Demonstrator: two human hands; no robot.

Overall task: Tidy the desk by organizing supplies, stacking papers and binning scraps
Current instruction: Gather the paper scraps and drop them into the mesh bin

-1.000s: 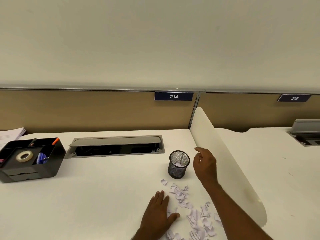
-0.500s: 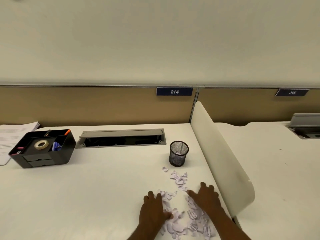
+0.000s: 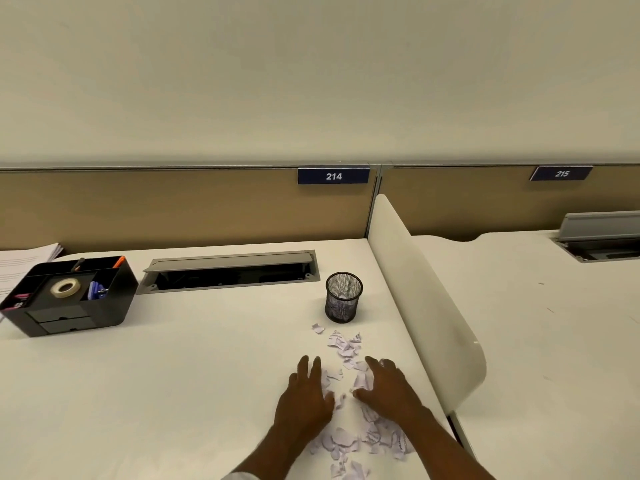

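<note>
Torn white paper scraps (image 3: 346,346) lie scattered on the white desk (image 3: 180,375) in front of a small black mesh bin (image 3: 343,297), which holds a few scraps. My left hand (image 3: 306,396) lies flat on the desk, fingers straight, at the left edge of the scrap pile. My right hand (image 3: 389,389) rests palm down on the scraps, fingers spread, just right of the left hand. More scraps (image 3: 349,441) lie between my forearms. Neither hand holds anything.
A black desk organizer (image 3: 69,299) with a tape roll (image 3: 65,287) and pens stands at the left, beside a paper stack (image 3: 24,261). A grey cable tray (image 3: 228,271) lies open at the back. A white divider panel (image 3: 426,306) runs along the right.
My right hand came down from near the bin onto the scraps. Both hands have drawn closer together over the pile, and the camera view shifted slightly.
</note>
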